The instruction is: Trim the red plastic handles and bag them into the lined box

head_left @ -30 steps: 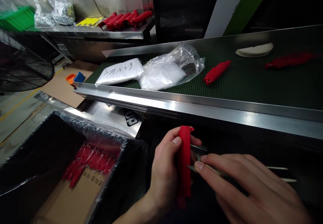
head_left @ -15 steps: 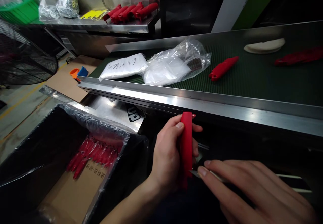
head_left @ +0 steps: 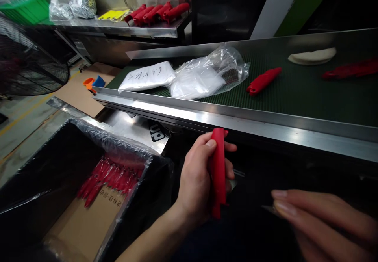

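From where I stand, the left hand (head_left: 196, 177) is up at centre, on the near side of the green belt (head_left: 298, 94), its forearm (head_left: 153, 234) slanting in from the near edge. Thumb and fingers wrap 1 red part (head_left: 218, 163), almost upright. Well apart, near right, the right hand (head_left: 327, 218) pinches a small blade (head_left: 268, 208), tip pointing left.
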Motion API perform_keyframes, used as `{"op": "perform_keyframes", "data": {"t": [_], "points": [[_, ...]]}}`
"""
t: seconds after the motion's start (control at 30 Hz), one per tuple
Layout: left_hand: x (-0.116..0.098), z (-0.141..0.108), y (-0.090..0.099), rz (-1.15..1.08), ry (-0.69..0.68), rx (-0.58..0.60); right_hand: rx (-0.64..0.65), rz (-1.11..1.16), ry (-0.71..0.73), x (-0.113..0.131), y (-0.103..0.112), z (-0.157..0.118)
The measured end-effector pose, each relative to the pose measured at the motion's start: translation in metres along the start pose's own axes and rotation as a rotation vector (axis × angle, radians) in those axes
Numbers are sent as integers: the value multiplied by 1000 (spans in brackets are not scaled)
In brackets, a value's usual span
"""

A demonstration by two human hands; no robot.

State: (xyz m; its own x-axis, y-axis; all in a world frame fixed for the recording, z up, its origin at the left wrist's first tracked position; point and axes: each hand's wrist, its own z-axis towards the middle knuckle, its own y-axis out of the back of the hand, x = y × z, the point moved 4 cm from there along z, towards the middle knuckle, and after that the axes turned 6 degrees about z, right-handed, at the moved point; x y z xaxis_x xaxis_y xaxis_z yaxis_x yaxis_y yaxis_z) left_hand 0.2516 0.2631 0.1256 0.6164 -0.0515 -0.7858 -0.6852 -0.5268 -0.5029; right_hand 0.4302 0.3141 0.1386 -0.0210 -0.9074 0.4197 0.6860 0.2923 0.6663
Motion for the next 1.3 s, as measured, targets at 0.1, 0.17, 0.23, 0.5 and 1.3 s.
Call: {"op": "perform_keyframes", "data": {"t": [0.1,0.17,0.23,0.5,1.3], "points": [[5,-6,0,22,30,23,-11,-12,-86,-2,0,14],[9,-11,0,65,51,35,-4,-4,-135,0,-1,28],[13,-16,0,120,72,57,-11,-14,-122,2,-1,41],[17,-27,-4,145,99,93,78,-77,-82,-2,-4,51],[27,-29,-13,-316,182,448,21,45,-103,1,-4,49]]}}
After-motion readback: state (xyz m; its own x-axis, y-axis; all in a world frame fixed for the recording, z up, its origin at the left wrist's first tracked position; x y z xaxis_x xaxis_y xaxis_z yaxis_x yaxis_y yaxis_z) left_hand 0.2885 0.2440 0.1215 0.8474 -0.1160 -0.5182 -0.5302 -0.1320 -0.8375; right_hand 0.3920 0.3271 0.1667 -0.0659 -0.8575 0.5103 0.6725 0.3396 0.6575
